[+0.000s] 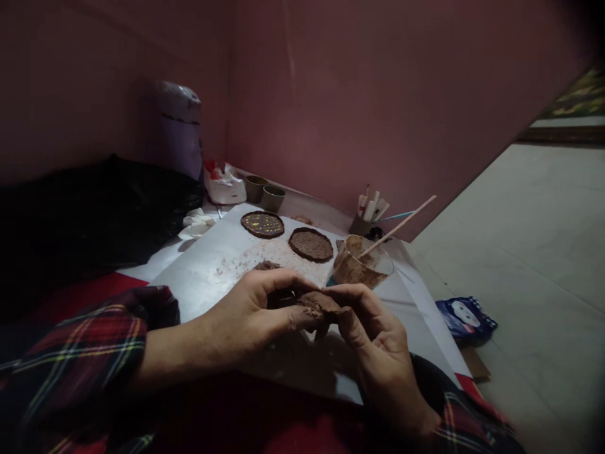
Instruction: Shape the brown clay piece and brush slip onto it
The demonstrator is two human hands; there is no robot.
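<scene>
Between my two hands, above the near part of the white board (203, 296), is a lump of brown clay (317, 304). My left hand (262, 309) pinches its left side between thumb and fingers. On the right side, my right hand (375, 331) grips the same lump, thumb below and fingers over the top. Some brown clay clings to my left thumb. Behind my left hand a further brown piece (267, 265) is partly hidden. Two flat round brown discs lie farther back: one with yellow specks (262, 224), the other plain and rough (311, 244).
A smeared clear cup (362, 268) with a wooden stick (401, 224) stands right of the discs. Behind are a holder with pens (371, 211), two small cups (273, 198) and a white packet (225, 188). A black bag (94, 208) lies left; a blue packet (467, 320) lies right.
</scene>
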